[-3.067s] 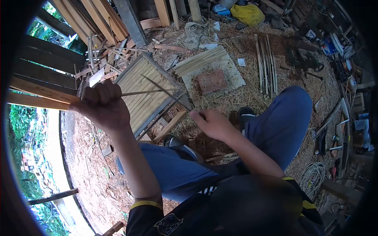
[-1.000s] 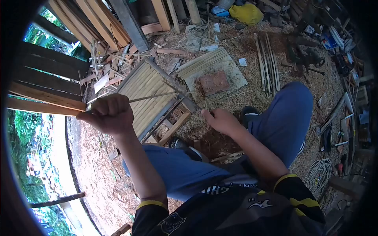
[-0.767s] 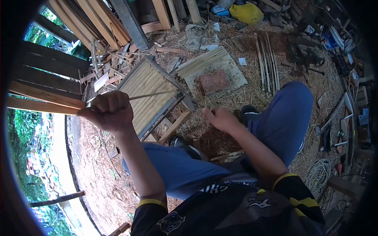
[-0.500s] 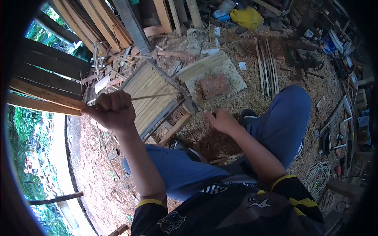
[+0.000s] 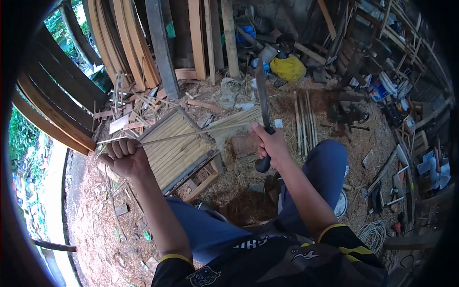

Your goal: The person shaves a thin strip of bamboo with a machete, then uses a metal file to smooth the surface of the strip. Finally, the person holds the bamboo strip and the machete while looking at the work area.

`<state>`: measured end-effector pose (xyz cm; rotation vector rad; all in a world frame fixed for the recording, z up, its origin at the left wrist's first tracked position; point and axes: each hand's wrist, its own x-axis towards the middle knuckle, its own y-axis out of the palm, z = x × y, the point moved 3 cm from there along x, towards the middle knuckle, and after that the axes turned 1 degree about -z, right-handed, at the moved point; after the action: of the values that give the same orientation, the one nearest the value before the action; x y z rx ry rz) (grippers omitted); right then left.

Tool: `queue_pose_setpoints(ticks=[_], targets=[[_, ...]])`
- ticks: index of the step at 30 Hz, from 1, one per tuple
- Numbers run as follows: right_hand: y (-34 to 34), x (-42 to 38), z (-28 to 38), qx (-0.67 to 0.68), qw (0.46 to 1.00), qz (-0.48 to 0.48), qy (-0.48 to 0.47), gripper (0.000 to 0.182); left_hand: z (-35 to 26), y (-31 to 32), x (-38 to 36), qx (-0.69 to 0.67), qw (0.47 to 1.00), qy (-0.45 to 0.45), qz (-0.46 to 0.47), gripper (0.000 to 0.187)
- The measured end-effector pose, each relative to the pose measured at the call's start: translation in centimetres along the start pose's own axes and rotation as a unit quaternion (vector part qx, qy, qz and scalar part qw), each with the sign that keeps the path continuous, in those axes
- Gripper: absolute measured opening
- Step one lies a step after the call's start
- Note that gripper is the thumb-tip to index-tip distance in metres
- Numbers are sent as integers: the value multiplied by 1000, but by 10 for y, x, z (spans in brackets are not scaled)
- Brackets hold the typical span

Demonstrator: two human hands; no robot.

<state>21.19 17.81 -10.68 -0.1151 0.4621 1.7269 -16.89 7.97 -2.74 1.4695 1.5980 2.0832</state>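
Observation:
My left hand (image 5: 126, 158) is closed around a thin bamboo strip (image 5: 191, 135), which runs to the right toward my other hand. In my right hand (image 5: 273, 147) is the dark handle of a machete (image 5: 263, 93), its long blade pointing up and away from me. The strip's far end overlaps the right fingers and the base of the blade in this view. Below the strip, a framed panel of bamboo slats (image 5: 174, 155) lies tilted in front of my legs.
Bundled bamboo strips (image 5: 306, 122) lie on the shaving-covered ground, right of a reddish block (image 5: 244, 146). Tall planks (image 5: 131, 43) lean at the back left. A yellow bag (image 5: 288, 70) sits at the back, and coiled cord (image 5: 375, 237) lies at lower right.
My right hand has turned and the machete blade now stands upright in clear view. My left hand has shifted slightly left and down, still gripping the strip. The view has tilted up.

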Motion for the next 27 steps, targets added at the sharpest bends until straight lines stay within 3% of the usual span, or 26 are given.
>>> queue_pose_setpoints(ticks=[4,11,22,25,26,27], targets=[[6,-10,29,50,996,64,-47,32,9,-8,0,-34,999,16,-30,63],[8,-24,72,79,991,56,-90,23,20,-17,-2,-45,988,54,-140,64],[2,-23,124,62,983,28,-171,21,50,-20,-4,-63,992,13,-105,44],[0,-24,140,48,977,2,-207,19,55,-31,-5,6,973,7,-231,37],[-2,-24,145,40,975,-8,-220,19,56,-41,-7,89,968,-16,-234,30],[-3,-24,151,29,970,-27,-241,18,55,-49,-8,218,928,-20,-302,28]])
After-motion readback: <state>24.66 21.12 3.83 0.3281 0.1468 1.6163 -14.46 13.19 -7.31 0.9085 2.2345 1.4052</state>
